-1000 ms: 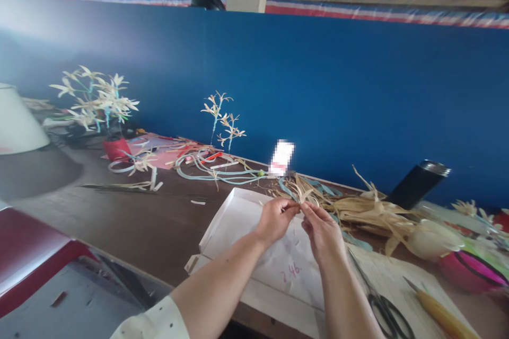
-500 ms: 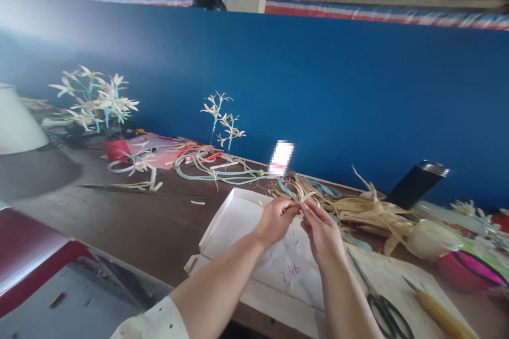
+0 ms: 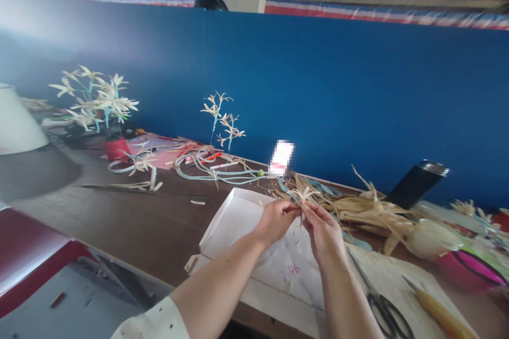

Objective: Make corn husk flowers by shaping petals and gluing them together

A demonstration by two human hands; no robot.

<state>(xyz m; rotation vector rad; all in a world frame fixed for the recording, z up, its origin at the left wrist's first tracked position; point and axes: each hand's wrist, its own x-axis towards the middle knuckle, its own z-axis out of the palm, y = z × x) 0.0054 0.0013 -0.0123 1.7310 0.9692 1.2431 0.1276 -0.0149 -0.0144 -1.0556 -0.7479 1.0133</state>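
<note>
Between my two hands, over the back of a white cardboard box lid (image 3: 246,217), is a small pale flower (image 3: 304,194) with narrow petals spread upward, much like dried husk. My left hand (image 3: 278,217) pinches at its base from the left. From the right, the thumb and fingers of my right hand (image 3: 321,222) close on the same spot. A thin stem end points down below the fingertips. Dry tan corn husks (image 3: 358,209) lie just behind and right of my right hand.
Black-handled scissors (image 3: 384,302) and a wooden-handled awl (image 3: 437,304) lie at the right. A dark thermos (image 3: 417,185) leans behind the husks. Finished flowers stand in a red pot (image 3: 116,150) at the left. Pale blue cords (image 3: 222,175) and a blurred phone (image 3: 280,159) lie along the blue partition (image 3: 338,90).
The flower between my fingers has turned more upright, its petals now spread above my fingertips and its stem end showing below. My hands have hardly shifted.
</note>
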